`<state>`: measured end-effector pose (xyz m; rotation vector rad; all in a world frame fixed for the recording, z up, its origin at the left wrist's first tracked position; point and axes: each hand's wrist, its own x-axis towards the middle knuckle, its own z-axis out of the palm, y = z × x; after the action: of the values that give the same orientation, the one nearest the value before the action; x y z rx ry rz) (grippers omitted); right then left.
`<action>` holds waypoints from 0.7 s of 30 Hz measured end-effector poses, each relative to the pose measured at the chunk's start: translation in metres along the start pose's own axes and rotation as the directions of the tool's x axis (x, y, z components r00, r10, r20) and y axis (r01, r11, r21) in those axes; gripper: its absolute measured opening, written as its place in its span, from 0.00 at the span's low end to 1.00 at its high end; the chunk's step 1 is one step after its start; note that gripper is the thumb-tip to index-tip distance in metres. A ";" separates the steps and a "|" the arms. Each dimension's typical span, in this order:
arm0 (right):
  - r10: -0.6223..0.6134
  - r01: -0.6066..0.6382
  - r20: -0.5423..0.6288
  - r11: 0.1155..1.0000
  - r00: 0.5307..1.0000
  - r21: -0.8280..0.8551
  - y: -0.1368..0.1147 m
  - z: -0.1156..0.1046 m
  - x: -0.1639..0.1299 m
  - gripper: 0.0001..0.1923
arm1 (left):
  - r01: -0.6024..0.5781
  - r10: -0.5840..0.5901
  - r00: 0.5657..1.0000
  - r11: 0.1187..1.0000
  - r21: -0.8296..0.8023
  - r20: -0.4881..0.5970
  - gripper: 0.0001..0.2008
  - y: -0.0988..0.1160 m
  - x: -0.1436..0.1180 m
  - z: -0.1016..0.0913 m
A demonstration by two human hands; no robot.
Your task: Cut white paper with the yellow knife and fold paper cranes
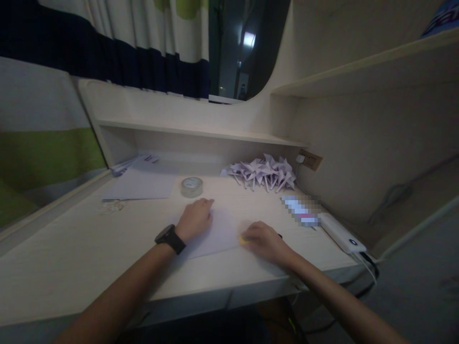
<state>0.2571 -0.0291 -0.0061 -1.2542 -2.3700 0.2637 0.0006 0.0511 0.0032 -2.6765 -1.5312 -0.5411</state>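
At frame centre, the left hand (195,219) pressed flat, fingers open, on a pale paper sheet (218,234), while the right hand (263,241) gripped a small yellow object (244,240).

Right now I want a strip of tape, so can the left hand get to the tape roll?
Probably yes. The left hand lies flat on the paper sheet, and the tape roll stands just beyond its fingers with only bare desk between.

- No legible text, label, brand or number anywhere in the frame.
- Dark print on the papers (134,165) at upper left of the table (71,258): too small and blurred to read.
- Flat item (301,209) at right of centre: pixelated, unreadable.
- Top right corner: fragment of blue lettering (442,16), cut off, not decipherable.
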 end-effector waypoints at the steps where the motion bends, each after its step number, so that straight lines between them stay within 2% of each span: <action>1: 0.001 -0.001 -0.002 1.000 1.000 0.001 0.000 0.001 0.000 0.08 | -0.028 0.028 0.999 0.999 0.017 -0.027 0.23 0.001 -0.003 -0.002; 3: 0.002 -0.002 -0.004 1.000 1.000 -0.005 0.000 0.002 -0.001 0.08 | -0.120 0.120 0.992 0.992 0.035 -0.027 0.23 0.003 -0.010 -0.004; 5: -0.004 0.004 -0.006 1.000 1.000 -0.019 0.000 0.004 -0.001 0.08 | -0.228 0.228 0.972 0.974 0.007 0.054 0.22 0.004 -0.018 -0.003; 7: -0.013 0.013 -0.013 0.999 1.000 -0.035 0.000 0.005 -0.002 0.08 | -0.275 0.278 0.949 0.961 -0.040 0.149 0.23 0.004 -0.025 0.000; 11: -0.021 0.019 -0.028 0.998 0.999 -0.061 -0.002 0.006 -0.004 0.09 | -0.229 0.240 0.942 0.971 -0.075 0.233 0.26 0.005 -0.033 0.010; 21: -0.060 0.059 -0.077 0.998 0.995 -0.020 0.003 0.012 -0.005 0.09 | -0.230 0.246 0.946 0.969 -0.095 0.213 0.27 0.004 -0.034 0.015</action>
<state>0.2566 -0.0307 -0.0190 -1.1776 -2.3434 0.1724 -0.0079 0.0231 -0.0205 -3.0068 -1.2195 -0.2959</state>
